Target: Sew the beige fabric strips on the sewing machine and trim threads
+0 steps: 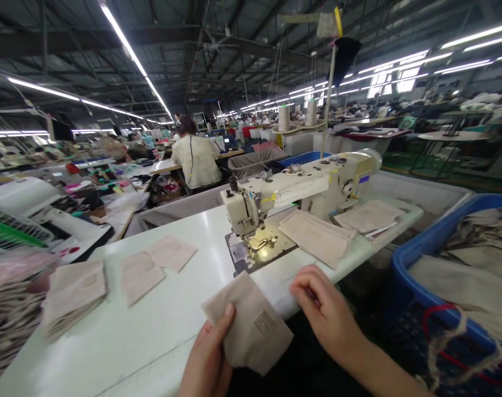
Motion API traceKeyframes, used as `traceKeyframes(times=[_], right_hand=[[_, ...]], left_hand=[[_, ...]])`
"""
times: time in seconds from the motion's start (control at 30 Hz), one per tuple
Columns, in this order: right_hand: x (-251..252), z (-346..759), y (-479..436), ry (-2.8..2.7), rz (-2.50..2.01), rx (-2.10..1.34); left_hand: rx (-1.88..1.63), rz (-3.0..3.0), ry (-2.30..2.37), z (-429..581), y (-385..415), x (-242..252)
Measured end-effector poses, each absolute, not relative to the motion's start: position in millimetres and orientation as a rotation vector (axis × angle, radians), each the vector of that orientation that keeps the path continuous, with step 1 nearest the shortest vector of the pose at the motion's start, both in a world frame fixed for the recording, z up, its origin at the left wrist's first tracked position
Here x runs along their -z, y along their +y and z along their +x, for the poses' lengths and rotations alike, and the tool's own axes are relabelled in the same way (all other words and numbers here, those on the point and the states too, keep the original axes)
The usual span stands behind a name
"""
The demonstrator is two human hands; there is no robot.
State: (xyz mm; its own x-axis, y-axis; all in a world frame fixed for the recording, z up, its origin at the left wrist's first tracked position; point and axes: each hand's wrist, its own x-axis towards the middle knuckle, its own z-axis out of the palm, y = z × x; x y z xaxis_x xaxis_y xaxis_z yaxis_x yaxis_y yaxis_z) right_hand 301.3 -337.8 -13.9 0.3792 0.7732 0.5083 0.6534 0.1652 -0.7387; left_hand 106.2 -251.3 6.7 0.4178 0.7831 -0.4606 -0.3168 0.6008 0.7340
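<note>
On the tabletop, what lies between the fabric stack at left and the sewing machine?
Two flat beige fabric pieces lie there, nearer the stack than the sewing machine, as the head view shows.

My left hand (211, 347) grips a beige cloth piece (244, 303) with a small rectangular patch, thumb on top, at the table's (168, 314) front edge. My right hand (327, 314) is just beside that edge, fingers curled; I can't tell whether they pinch anything. Beyond the cloth stands my sewing machine (292, 193). A cloth stack (73, 286) lies at the table's left edge, and a blue basket (399, 270) stands near the right end.
</note>
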Motion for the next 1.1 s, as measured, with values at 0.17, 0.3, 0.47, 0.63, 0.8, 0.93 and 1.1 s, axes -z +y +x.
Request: traceKeyframes(times=[0.17, 0.3, 0.47, 0.63, 0.8, 0.93, 1.1], right_hand=[[23.1, 325.6, -352.8, -1.137, -1.799, -0.350], [31.1, 304.2, -356.3, -1.165, -1.492, -0.878], [51.5, 288.8, -355.1, -1.113, -1.506, -0.878], [61.4, 289.8, -353.1, -1.111, -1.592, -0.853], [65.5, 281.7, -345.3, -0.882, -1.588, -0.675], [73.9, 277.6, -338.9, -0.900, -1.560, -0.603], [89.3, 282.7, -335.8, -1.106, -1.605, -0.541]], left_hand=[[-0.786, 0.571, 0.910, 99.6, -251.4, -15.5], [-0.730, 0.463, 0.841, 107.9, -248.5, -15.4], [-0.756, 0.458, 0.908, 117.4, -235.8, -9.2], [-0.733, 0.545, 0.899, 124.5, -211.6, -2.3], [-0.581, 0.916, 0.906, 134.4, -160.1, -11.4], [-0.374, 1.438, 0.998, 147.8, -121.3, -20.9], [-0.317, 1.711, 1.034, 168.1, -93.7, -11.5]])
